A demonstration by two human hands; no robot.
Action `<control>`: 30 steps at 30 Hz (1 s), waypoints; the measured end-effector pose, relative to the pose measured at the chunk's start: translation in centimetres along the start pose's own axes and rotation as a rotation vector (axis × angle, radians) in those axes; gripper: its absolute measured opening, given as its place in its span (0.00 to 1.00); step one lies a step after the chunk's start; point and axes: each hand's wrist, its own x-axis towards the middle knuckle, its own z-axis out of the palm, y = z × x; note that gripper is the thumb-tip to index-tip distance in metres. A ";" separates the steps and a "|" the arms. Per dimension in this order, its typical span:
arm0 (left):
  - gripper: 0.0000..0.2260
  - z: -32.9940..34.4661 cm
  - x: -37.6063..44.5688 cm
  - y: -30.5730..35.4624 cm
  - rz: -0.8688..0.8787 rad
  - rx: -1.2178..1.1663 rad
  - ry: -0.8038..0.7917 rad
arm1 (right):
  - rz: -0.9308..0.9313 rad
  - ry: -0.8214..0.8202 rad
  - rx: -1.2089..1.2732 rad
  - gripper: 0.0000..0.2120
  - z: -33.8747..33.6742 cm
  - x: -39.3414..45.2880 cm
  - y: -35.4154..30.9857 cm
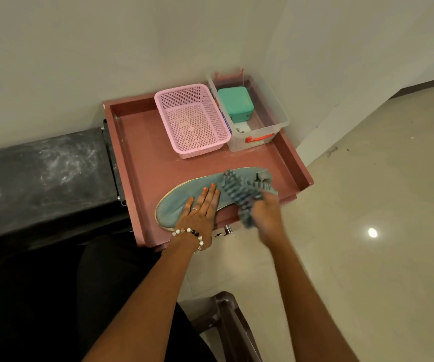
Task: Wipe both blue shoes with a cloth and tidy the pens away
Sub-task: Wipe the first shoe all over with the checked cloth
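- Blue shoe (184, 202) lies on its side at the near edge of a reddish-brown tray-topped table (142, 158), its pale-edged sole turned toward the wall, toe to the left and heel to the right.
- Left hand (200, 210) presses flat on the forepart of the shoe, fingers straight and together, holding nothing; a ring sits on one finger and a beaded bracelet (192, 235) circles the wrist.
- Right hand (265, 212) grips a grey-blue striped cloth (242, 194), fingers curled round it; the hand is motion-blurred.
- The cloth drapes across the heel half of the shoe and hangs over the table's front edge.
- Pink perforated basket (192, 121) stands at the back of the table, just beside a clear plastic storage box (260, 118).
- Inside the clear box sits a teal lidded case (235, 104); an orange-red latch shows on the box's near end.
- Dark scuffed bench (40, 173) adjoins the table on the left, against the wall.
- A brown plastic chair (226, 322) stands on the tiled floor below the arms.
- No second shoe or pens can be made out.
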 end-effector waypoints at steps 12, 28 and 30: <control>0.45 -0.1 0.1 0.2 -0.010 0.024 0.000 | -0.280 0.152 -0.319 0.15 -3.2 4.5 -3.5; 0.45 0.1 0.0 0.0 0.000 0.043 -0.024 | -0.355 0.013 -0.417 0.24 1.8 -0.5 2.0; 0.45 0.0 0.0 0.0 0.003 0.050 -0.035 | -0.240 0.007 -0.317 0.23 -1.5 0.1 -0.8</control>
